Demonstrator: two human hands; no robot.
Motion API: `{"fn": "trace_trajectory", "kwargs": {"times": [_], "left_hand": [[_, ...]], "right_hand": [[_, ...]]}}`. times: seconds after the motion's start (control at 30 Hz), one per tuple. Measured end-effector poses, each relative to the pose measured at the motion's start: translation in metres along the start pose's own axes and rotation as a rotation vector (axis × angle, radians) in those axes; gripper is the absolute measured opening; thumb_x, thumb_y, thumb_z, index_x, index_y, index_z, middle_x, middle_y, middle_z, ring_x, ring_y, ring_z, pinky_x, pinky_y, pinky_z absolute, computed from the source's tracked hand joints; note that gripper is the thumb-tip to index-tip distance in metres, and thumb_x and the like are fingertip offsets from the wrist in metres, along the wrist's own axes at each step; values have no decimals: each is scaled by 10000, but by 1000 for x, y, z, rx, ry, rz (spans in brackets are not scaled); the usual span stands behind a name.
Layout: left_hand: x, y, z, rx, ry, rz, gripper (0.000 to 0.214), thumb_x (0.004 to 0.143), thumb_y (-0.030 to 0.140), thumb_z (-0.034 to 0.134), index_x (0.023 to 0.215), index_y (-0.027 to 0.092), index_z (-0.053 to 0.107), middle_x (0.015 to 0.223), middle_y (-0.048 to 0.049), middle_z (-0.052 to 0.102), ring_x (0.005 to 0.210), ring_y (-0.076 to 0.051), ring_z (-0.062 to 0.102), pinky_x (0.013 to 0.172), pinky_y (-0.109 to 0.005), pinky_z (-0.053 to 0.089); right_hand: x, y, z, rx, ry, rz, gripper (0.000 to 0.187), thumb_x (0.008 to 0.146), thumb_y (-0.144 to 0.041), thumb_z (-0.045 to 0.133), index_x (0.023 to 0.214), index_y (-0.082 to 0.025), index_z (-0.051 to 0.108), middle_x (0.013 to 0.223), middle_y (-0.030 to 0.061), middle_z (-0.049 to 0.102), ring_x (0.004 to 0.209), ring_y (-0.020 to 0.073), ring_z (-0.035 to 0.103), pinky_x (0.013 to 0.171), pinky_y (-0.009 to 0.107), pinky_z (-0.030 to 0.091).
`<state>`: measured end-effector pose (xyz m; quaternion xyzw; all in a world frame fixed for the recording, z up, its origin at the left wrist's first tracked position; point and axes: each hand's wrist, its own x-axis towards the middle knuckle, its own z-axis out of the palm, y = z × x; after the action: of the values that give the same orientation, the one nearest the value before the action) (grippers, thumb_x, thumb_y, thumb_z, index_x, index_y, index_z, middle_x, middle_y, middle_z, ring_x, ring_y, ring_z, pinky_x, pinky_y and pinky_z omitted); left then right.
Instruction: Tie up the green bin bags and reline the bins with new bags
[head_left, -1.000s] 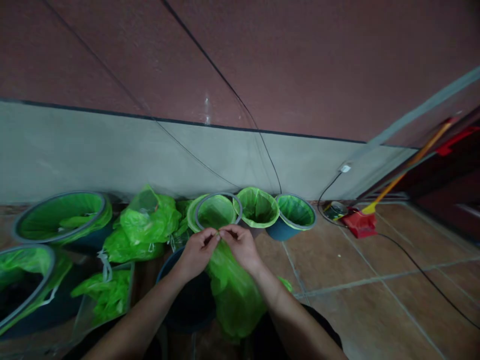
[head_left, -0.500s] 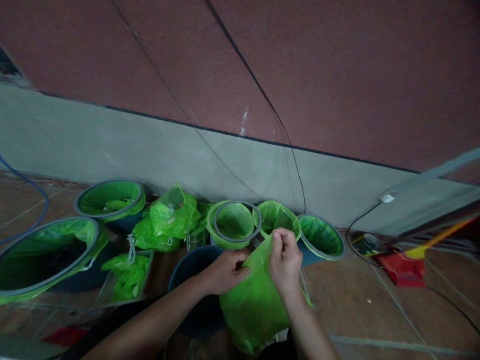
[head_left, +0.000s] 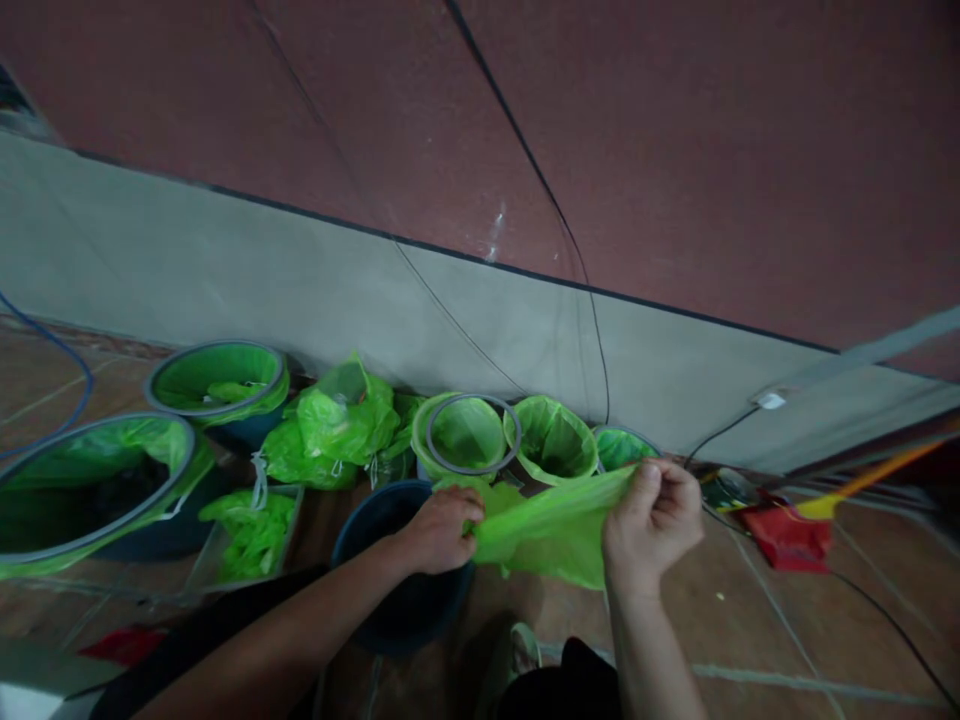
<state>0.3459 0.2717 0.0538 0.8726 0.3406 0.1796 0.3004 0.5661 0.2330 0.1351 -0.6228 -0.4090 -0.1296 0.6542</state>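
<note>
A translucent green bin bag [head_left: 551, 530] is stretched sideways between my two hands. My left hand [head_left: 444, 528] is closed on its left end, above the right rim of an unlined dark blue bin [head_left: 401, 625]. On the right, my right hand [head_left: 651, 520] pinches the other end between thumb and fingers. Behind the bag stand a bin with a green liner and a loose grey ring [head_left: 512, 430] on top, a green-lined bin [head_left: 555, 440], and another lined bin [head_left: 622, 445] partly hidden by the bag.
At left are two large green-lined bins [head_left: 187, 480], [head_left: 281, 385] with grey rings. Filled green bags [head_left: 341, 425] lie by the wall, near a tray [head_left: 206, 570] of green bags. A red dustpan [head_left: 787, 538] and cables are at right. My sandalled foot [head_left: 525, 645] shows below.
My right hand has moved right and my left hand slightly left. The bag, hanging down before, is now pulled out wide and lifted between them.
</note>
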Motion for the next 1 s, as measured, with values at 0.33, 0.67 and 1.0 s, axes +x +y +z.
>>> {"fn": "trace_trajectory", "kwargs": {"times": [0.33,0.67,1.0], "left_hand": [[-1,9,-32,-79,1,66,168,718,104,505,797,204,616,727,23,604,780,-170,581,1050,-425,349],[2,-16,-49,128,1,-30,148,740,179,597,805,251,709,836,-18,722,939,-231,631,1093,-452,313],[-1,-39,-85,-25,60,-196,272,869,351,482,751,240,700,652,-1,690,620,-171,617,589,-243,408]], "right_hand": [[32,43,-24,-9,211,81,260,883,-444,552,831,-189,553,786,11,552,749,165,546,761,335,474],[48,75,-42,-51,365,192,198,815,-379,533,726,-202,528,706,-13,497,664,149,487,675,308,450],[55,101,-59,-128,481,280,180,785,-329,520,644,-222,488,632,-29,448,596,143,432,582,297,408]]}}
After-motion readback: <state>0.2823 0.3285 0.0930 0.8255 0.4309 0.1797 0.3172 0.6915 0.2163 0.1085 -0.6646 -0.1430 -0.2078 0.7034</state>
